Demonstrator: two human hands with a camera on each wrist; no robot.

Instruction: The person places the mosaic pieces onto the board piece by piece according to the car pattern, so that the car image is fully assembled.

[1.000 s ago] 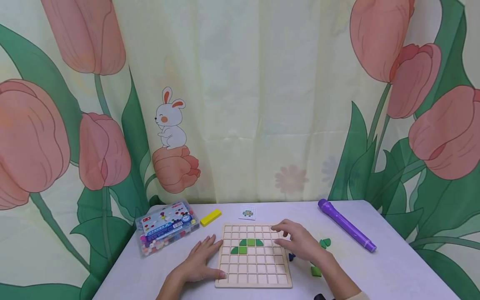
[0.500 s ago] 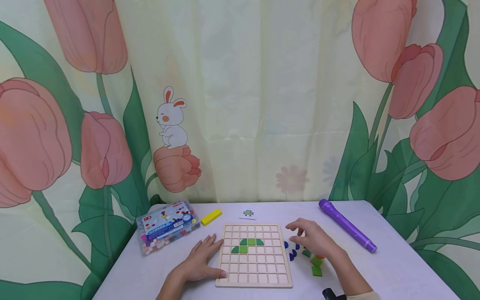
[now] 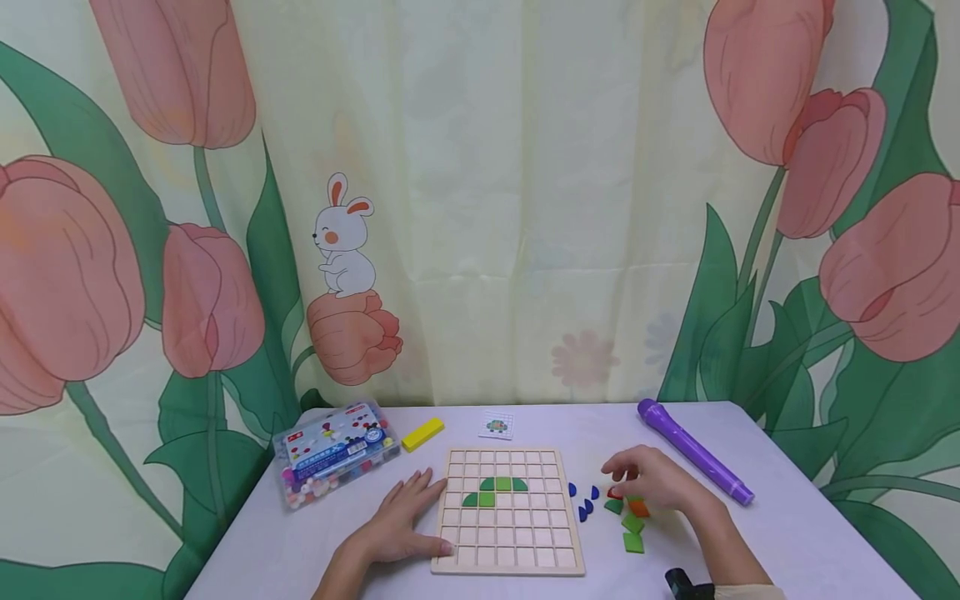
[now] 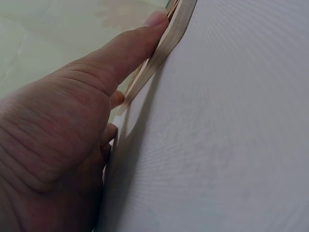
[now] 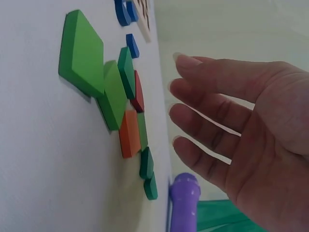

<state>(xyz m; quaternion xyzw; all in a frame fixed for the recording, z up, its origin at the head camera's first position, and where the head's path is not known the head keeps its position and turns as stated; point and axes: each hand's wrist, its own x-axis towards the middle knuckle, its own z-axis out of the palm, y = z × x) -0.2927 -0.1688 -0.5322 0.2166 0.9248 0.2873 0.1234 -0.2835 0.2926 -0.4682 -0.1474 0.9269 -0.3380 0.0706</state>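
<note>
A left hand [image 3: 405, 521], fingers spread, rests its thumb on the left edge of a wooden grid board [image 3: 525, 537]. The right hand [image 3: 648, 479], fingers loosely bent and empty, hovers over coloured blocks [image 3: 633, 543]; blue pieces [image 3: 588, 506] lie between blocks and board. Farther back: bead box [image 3: 337, 454], yellow bar [image 3: 422, 434], picture card [image 3: 496, 425], purple microphone [image 3: 693, 452].

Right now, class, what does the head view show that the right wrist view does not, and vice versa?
Only the head view shows the left hand, clear box, yellow block and picture card. Only the right wrist view shows two dark green pieces beyond the orange piece; the right hand likely hides them from the head view. Both show that hand, the orange piece, purple microphone and at least part of the wooden board.
</note>
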